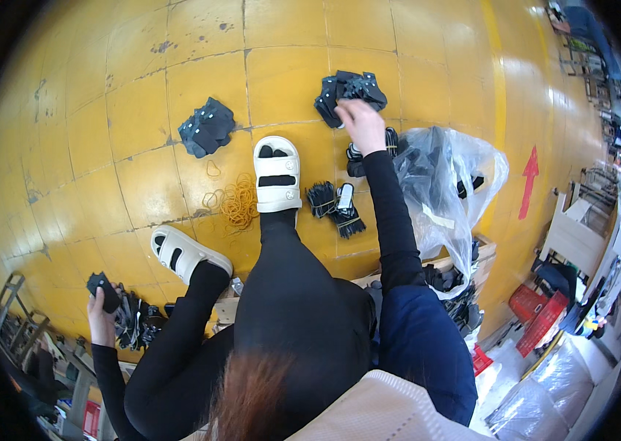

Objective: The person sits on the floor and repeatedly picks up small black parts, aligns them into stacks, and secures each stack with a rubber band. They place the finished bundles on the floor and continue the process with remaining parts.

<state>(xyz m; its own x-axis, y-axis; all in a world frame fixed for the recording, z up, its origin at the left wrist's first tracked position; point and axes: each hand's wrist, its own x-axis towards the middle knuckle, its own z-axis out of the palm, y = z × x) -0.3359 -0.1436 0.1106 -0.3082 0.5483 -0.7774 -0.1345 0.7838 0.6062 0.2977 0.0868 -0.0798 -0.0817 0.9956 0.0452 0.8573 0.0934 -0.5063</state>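
Note:
My left hand [101, 317], low at the left, is closed around a small stack of dark, flat pieces [109, 295]. My right hand [362, 123] reaches to the near edge of a pile of black flat pieces [360, 87] on the floor. Its fingers are bent together on a piece at the pile's edge; how much they grip is partly hidden. Another pile of such pieces [207, 128] lies further left. Black banded bundles [336, 208] rest below my right forearm, and one more dark bundle [355, 160] sits partly behind my wrist.
Loose tan rubber bands [237, 202] lie beside my sandalled foot [277, 173]. A clear plastic bag [446, 184] with dark contents stands right of my arm, above a wooden crate [485, 261]. Dark strips [134, 323] lie near my left hand. Red crates [542, 323] stand far right.

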